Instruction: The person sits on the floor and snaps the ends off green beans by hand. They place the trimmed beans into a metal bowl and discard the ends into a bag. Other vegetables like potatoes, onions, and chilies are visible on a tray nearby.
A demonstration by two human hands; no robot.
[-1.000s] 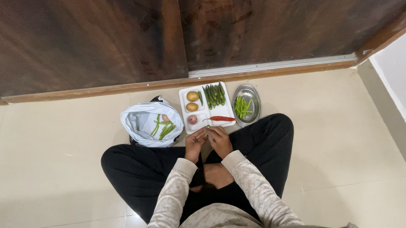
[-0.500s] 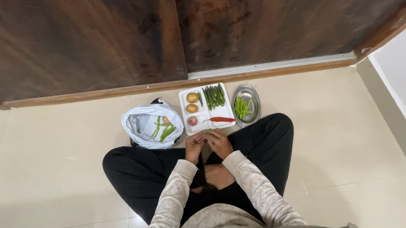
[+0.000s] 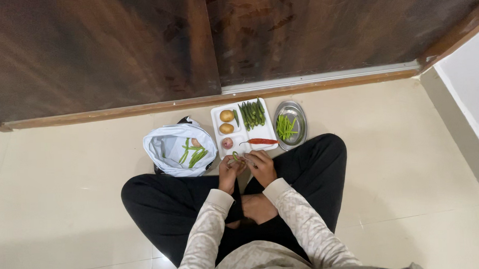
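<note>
Both our grips pinch one green bean (image 3: 235, 156) between left hand (image 3: 230, 172) and right hand (image 3: 261, 166) (over our crossed legs); the white tray (image 3: 244, 140) lies at twelve o'clock, the bag (image 3: 172, 147) at ten.

One package shows: a white plastic bag (image 3: 168, 145) on the cream tiled floor (image 3: 66, 177), just left of the white compartment tray (image 3: 216, 113) and in front of the person's left knee. Its mouth lies open and crumpled, with a dark edge at top and bottom, and green bean pieces (image 3: 193, 155) lie inside. No labels, signs or screens are visible
</note>
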